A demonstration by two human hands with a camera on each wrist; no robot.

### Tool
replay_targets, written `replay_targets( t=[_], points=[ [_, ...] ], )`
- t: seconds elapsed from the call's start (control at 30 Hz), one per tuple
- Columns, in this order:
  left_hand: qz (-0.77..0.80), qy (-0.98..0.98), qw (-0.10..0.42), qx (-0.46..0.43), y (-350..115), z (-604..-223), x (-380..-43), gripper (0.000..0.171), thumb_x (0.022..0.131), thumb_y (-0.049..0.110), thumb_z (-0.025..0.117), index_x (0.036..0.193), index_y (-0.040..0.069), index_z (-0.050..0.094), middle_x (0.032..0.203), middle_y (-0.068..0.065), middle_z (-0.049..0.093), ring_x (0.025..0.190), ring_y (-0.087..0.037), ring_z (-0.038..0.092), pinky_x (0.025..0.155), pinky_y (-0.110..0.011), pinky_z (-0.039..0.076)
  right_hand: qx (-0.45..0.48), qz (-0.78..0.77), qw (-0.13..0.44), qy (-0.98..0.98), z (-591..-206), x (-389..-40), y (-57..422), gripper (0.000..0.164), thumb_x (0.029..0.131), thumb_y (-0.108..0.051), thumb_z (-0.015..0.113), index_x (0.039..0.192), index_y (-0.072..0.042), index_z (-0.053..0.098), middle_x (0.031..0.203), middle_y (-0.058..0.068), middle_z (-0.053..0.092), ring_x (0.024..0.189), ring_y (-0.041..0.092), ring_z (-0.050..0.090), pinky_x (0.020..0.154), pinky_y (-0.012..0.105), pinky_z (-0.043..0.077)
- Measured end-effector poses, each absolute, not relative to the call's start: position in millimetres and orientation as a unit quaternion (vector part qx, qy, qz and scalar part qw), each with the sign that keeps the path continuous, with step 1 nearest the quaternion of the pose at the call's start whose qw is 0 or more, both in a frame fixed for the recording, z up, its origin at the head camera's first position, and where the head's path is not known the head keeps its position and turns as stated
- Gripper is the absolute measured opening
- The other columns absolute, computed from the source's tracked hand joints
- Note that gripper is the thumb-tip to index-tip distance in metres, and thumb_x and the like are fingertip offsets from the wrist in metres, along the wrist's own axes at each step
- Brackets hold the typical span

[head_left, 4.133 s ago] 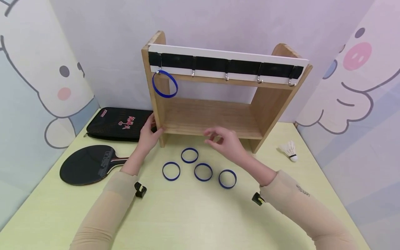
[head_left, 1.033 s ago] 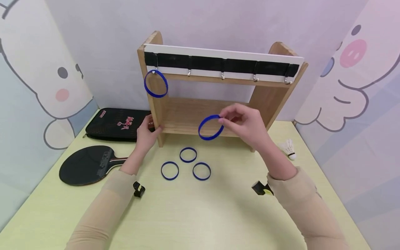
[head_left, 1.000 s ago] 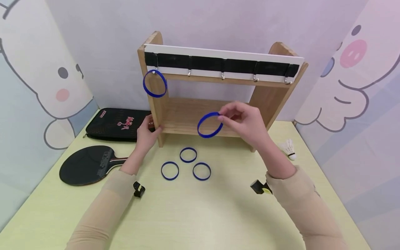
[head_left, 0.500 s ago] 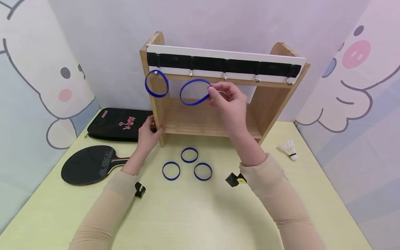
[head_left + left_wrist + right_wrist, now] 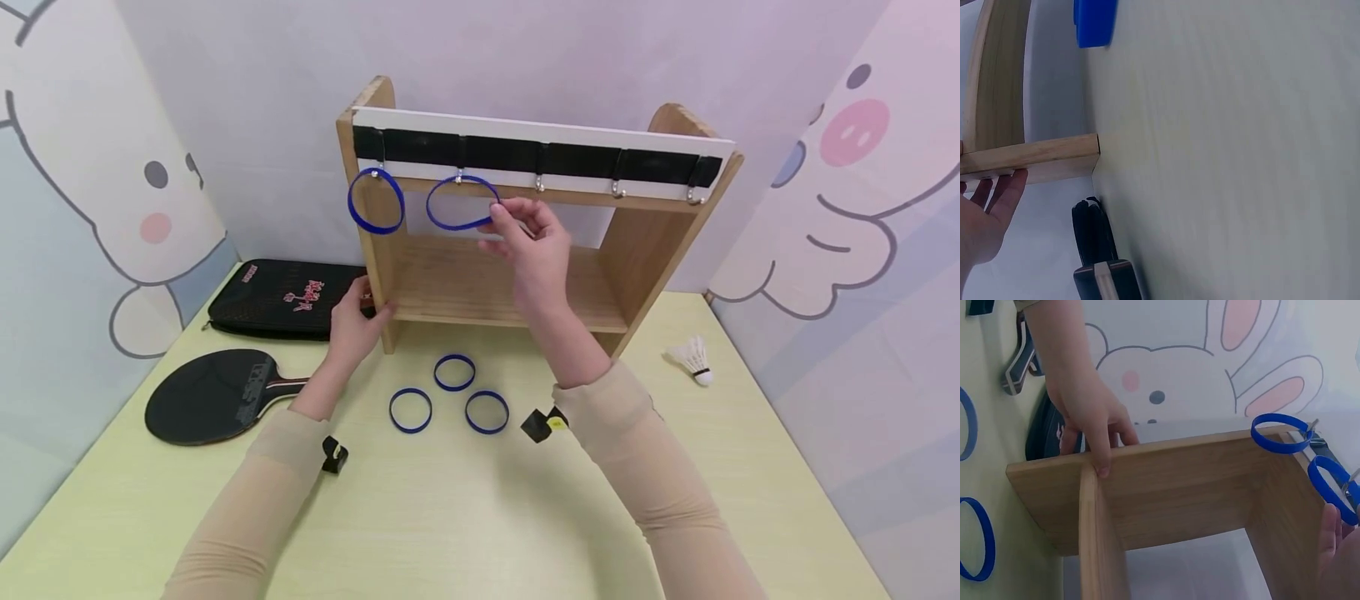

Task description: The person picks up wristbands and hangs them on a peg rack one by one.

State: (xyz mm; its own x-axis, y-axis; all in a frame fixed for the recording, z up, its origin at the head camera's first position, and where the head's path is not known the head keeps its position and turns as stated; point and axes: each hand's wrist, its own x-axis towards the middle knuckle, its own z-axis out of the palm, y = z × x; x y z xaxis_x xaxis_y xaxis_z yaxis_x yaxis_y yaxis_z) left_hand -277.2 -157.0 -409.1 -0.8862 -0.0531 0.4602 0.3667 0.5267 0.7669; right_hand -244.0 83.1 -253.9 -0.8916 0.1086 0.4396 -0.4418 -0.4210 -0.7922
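Observation:
My right hand [image 5: 542,250] pinches the right end of a blue silicone wristband [image 5: 454,227], which is stretched into an oval. The band's upper edge meets the second metal hook [image 5: 459,177] from the left; whether it sits over the hook I cannot tell. Another blue wristband [image 5: 378,231] hangs from the leftmost hook. On the left, my left hand [image 5: 355,323] grips the side panel of the wooden rack [image 5: 480,287], thumb in front and fingers behind, as the right wrist view [image 5: 1100,425] confirms. Three more wristbands [image 5: 411,432] lie flat on the table before the rack.
Three further hooks [image 5: 540,185] line the white and black strip [image 5: 585,160]. A black zip case [image 5: 262,300] lies left of the rack, a table tennis bat [image 5: 206,400] in front of it. At the right is a shuttlecock [image 5: 692,360].
Since the earliest frame, my right hand has picked up the rightmost wristband from the table. It has carried the band up and left to the second hook. The left hand has stayed put.

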Motion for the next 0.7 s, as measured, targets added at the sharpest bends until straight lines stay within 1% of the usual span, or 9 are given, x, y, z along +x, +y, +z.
replay_targets(
  t=[0.23, 0.37, 0.43, 0.5, 0.6, 0.7],
  points=[
    [-0.482, -0.844, 0.217, -0.090, -159, -410, -275, 0.051, 0.088, 0.016, 0.066, 0.134, 0.006, 0.046, 0.125, -0.019, 0.056, 0.108, -0.034, 0.059, 0.084, -0.050, 0.053, 0.166, 0.808, 0.160, -0.542, -263, -244, 86, 0.011, 0.086, -0.009, 0.068, 0.094, -0.004, 0.063, 0.090, 0.007, 0.063, 0.074, 0.018, 0.063, 0.059, 0.028, 0.057],
    [-0.485, -0.842, 0.217, -0.089, -159, -410, -275, 0.050, 0.088, 0.017, 0.066, 0.134, 0.007, 0.046, 0.126, -0.018, 0.056, 0.108, -0.034, 0.059, 0.084, -0.050, 0.053, 0.168, 0.768, 0.169, -0.595, -268, -243, 91, 0.016, 0.085, -0.015, 0.070, 0.097, -0.006, 0.064, 0.098, 0.007, 0.063, 0.076, 0.019, 0.060, 0.061, 0.026, 0.056],
    [-0.485, -0.842, 0.219, -0.089, -159, -411, -276, 0.050, 0.088, 0.017, 0.066, 0.133, 0.007, 0.047, 0.126, -0.017, 0.056, 0.108, -0.033, 0.059, 0.084, -0.050, 0.054, 0.166, 0.739, 0.172, -0.630, -271, -242, 95, 0.019, 0.085, -0.019, 0.070, 0.098, -0.007, 0.064, 0.100, 0.006, 0.064, 0.075, 0.019, 0.059, 0.062, 0.025, 0.055],
    [-0.485, -0.842, 0.220, -0.090, -160, -411, -276, 0.049, 0.088, 0.017, 0.065, 0.133, 0.007, 0.047, 0.125, -0.018, 0.056, 0.107, -0.033, 0.060, 0.083, -0.050, 0.054, 0.164, 0.713, 0.171, -0.660, -276, -240, 98, 0.021, 0.085, -0.022, 0.071, 0.099, -0.008, 0.065, 0.099, 0.005, 0.064, 0.073, 0.017, 0.058, 0.062, 0.023, 0.054],
    [-0.484, -0.841, 0.222, -0.093, -159, -412, -278, 0.049, 0.088, 0.017, 0.065, 0.132, 0.007, 0.047, 0.123, -0.018, 0.057, 0.105, -0.033, 0.060, 0.081, -0.050, 0.054, 0.161, 0.677, 0.162, -0.700, -286, -238, 105, 0.025, 0.084, -0.023, 0.072, 0.101, -0.007, 0.065, 0.099, 0.005, 0.065, 0.073, 0.016, 0.059, 0.063, 0.025, 0.054],
    [-0.486, -0.840, 0.222, -0.096, -158, -412, -280, 0.049, 0.088, 0.017, 0.065, 0.132, 0.007, 0.047, 0.122, -0.018, 0.057, 0.105, -0.033, 0.060, 0.081, -0.049, 0.055, 0.163, 0.645, 0.148, -0.732, -296, -237, 112, 0.028, 0.083, -0.023, 0.073, 0.104, -0.006, 0.065, 0.103, 0.006, 0.065, 0.079, 0.016, 0.060, 0.067, 0.026, 0.055]
  ],
)
